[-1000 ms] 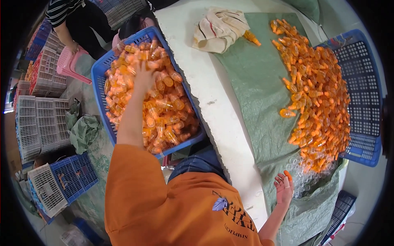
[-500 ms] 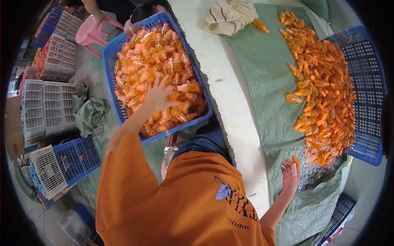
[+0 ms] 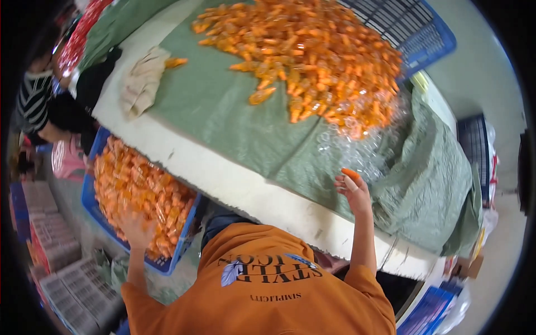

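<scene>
My left hand, blurred by motion, lies over small orange-capped bottles heaped in a blue plastic basket. Its fingers look spread, and no bottle shows gripped in it. My right hand hovers palm up by the table's front edge, fingers loosely bent and apart. One of its fingers has a white wrap and what looks like an orange fingertip cover. Nearest to that hand is a pile of clear plastic rings. Behind them spreads a large heap of orange-capped bottles on a green sheet.
A cream cloth lies on the white table at left. Another blue basket leans tipped behind the heap. The green sheet bunches up at right. Stacked crates, a pink stool and another person are at left.
The view has swung to the right, so the table heap appears further left and up. My left hand stays over the basket, now blurred; my right hand stays beside the clear rings.
</scene>
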A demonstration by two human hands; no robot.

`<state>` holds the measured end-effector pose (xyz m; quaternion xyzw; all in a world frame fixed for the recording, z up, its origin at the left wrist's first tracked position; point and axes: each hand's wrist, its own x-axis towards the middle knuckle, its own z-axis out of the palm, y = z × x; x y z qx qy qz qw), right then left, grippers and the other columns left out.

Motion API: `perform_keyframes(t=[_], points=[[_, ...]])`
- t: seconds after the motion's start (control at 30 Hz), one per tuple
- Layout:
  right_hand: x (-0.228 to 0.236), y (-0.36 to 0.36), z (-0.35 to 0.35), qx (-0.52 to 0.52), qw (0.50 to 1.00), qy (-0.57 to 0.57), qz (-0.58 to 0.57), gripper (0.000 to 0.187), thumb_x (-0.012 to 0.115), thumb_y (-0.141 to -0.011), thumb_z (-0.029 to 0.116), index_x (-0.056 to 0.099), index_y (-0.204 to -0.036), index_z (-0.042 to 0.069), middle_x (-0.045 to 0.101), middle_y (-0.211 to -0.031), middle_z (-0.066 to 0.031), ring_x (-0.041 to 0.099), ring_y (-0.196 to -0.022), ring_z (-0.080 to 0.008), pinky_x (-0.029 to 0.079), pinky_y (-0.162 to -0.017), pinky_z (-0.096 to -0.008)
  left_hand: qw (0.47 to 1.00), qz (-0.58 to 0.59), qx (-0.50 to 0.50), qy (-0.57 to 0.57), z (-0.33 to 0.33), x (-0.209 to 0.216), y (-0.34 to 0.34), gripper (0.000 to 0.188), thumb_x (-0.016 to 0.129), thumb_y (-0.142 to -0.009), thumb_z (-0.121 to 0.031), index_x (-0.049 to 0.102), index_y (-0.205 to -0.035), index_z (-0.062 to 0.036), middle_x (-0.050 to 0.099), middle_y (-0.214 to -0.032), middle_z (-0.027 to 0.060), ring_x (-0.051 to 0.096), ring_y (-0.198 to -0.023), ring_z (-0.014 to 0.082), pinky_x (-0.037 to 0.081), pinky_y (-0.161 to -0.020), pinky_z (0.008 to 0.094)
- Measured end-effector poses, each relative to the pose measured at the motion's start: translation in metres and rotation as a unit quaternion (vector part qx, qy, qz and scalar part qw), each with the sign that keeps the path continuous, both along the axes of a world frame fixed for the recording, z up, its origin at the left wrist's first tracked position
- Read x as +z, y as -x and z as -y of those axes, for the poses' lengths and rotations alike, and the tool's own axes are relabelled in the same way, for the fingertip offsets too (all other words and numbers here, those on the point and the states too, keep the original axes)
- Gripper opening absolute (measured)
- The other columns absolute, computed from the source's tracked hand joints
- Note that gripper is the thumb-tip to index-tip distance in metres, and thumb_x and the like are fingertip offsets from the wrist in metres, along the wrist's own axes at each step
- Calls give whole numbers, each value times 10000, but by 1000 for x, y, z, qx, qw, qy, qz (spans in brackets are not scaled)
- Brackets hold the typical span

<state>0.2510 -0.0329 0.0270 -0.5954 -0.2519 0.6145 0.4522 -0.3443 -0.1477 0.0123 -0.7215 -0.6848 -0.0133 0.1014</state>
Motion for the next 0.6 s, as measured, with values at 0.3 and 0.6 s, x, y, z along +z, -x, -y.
perform_keyframes(t=[0.3,0.6], points=[[27,-1,-104,208,797,-219,522,383,610,-796,243,530,-1124,62,576,-1033,-95,541,-961,-226,420,-827,-347,934,225,-263,-85,-324,51,-217,333,653,-734,-229,564,-1029,-102,491,-1194,135,402,-1153,339,331,-955,414],[11,37,-174,137,584,-138,788,616,528,-760,529,451,-1228,136,494,-1163,-136,438,-1105,-333,298,-921,-507,977,165,-90,101,-368,9,-369,756,573,-681,-622,394,-1295,-217,269,-1367,156,246,-1249,352,249,-978,541]])
